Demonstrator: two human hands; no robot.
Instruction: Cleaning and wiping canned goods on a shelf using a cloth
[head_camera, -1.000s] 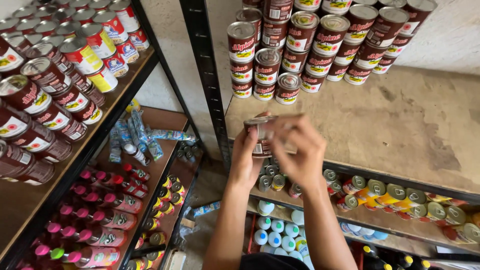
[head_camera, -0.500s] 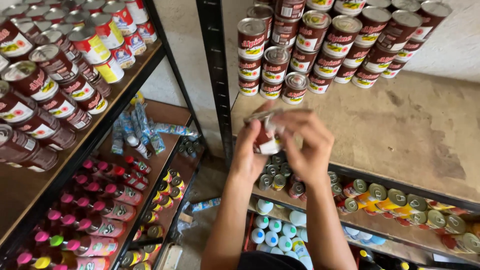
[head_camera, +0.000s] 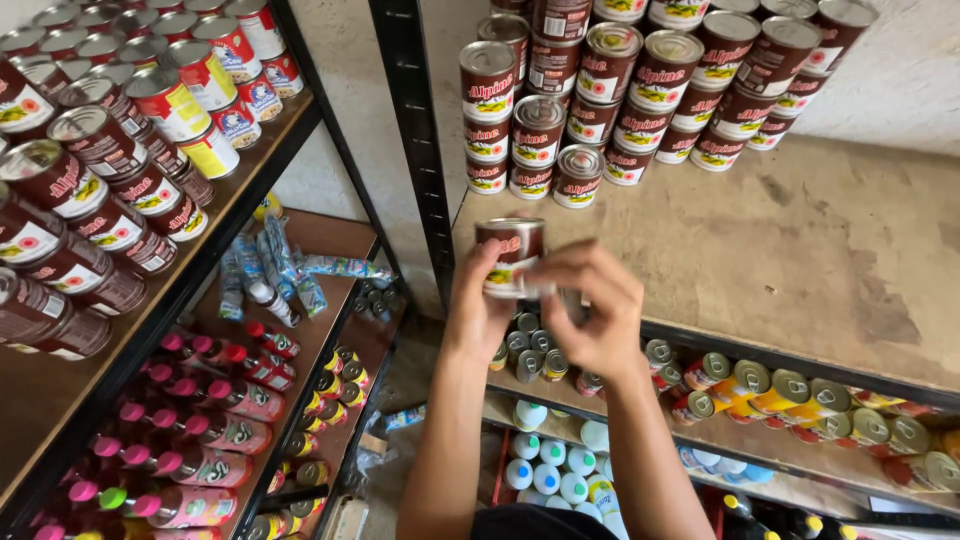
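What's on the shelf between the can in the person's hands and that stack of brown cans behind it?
Nothing: in the head view, only bare shelf board separates the held can from the stacked brown cans.

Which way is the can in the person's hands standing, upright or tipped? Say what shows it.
Upright. The can shows its flat top uppermost and its label band level, gripped between the left hand and right hand.
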